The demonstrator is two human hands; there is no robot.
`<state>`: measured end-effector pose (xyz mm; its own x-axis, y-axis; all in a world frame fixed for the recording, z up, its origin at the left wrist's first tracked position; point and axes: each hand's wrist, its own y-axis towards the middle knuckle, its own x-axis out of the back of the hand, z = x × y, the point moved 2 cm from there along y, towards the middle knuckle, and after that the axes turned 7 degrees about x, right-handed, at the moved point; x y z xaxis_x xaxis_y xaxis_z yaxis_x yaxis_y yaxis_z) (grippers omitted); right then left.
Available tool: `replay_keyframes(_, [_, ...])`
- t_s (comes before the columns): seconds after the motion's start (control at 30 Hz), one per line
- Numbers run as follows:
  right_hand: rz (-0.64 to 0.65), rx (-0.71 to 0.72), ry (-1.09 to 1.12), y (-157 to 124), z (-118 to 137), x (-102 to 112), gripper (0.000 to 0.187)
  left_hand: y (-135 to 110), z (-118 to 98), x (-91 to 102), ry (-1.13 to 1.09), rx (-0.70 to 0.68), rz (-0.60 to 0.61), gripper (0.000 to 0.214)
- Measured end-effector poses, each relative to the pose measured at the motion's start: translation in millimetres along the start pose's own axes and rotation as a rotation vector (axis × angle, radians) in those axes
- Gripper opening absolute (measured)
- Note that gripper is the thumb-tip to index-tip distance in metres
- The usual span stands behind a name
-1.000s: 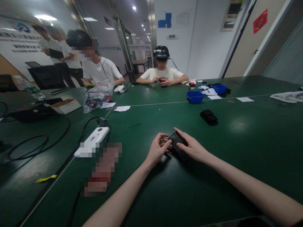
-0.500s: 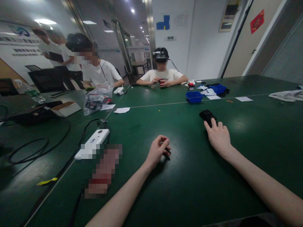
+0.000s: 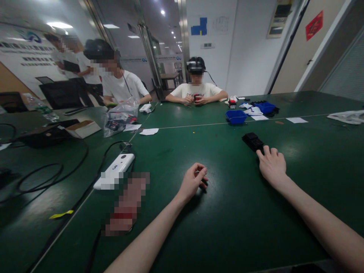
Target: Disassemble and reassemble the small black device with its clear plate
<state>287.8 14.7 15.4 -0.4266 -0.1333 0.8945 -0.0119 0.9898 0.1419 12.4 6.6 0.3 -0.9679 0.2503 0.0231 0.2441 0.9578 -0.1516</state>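
My left hand [image 3: 193, 181] rests on the green table [image 3: 170, 151] with its fingers loosely curled and the thumb apart from them. Nothing shows plainly in it; the dark area under its fingers may be shadow. Farther out on the right, a black blocky object [image 3: 252, 141] lies on the tabletop, its kind unclear. At the near right end of that object is my right hand [image 3: 272, 163], palm down with fingers spread and slightly bent. Whether the fingertips still touch it I cannot tell.
Left of my arm lie a white power bank [image 3: 118, 168] marked 5, a blurred-out reddish slab [image 3: 129, 204] and black cables. Beyond are a clear plastic bag [image 3: 121, 117], a cardboard box [image 3: 85, 129] and a blue tray [image 3: 236, 116]. Two people sit opposite, one holding a red object [image 3: 196, 97].
My right hand has drawn back toward me and to the right, off the black object. My left hand stays nearly in place. The whole view has shifted slightly.
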Motion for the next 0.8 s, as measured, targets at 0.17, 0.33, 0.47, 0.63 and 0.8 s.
replay_keyframes(0.17, [0.012, 0.010, 0.070, 1, -2, -6, 0.043, 1, 1, 0.3, 0.008, -0.006, 0.000, 0.027])
replay_keyframes(0.33, [0.040, -0.003, 0.045, 3, -3, -9, 0.042, 1, 1, 0.3, 0.012, -0.013, 0.011, 0.025])
replay_keyframes(0.47, [0.017, -0.015, 0.024, 3, -4, -6, 0.042, 0, 0, -0.1, 0.024, -0.012, 0.012, 0.023])
replay_keyframes(0.63, [0.006, -0.008, 0.045, 2, -2, 2, 0.035, 0, 0, -0.1, 0.033, -0.011, 0.010, 0.023])
replay_keyframes(0.8, [-0.050, 0.002, 0.053, 9, -1, 14, 0.033, 1, 2, 0.2, 0.037, -0.011, 0.008, 0.024])
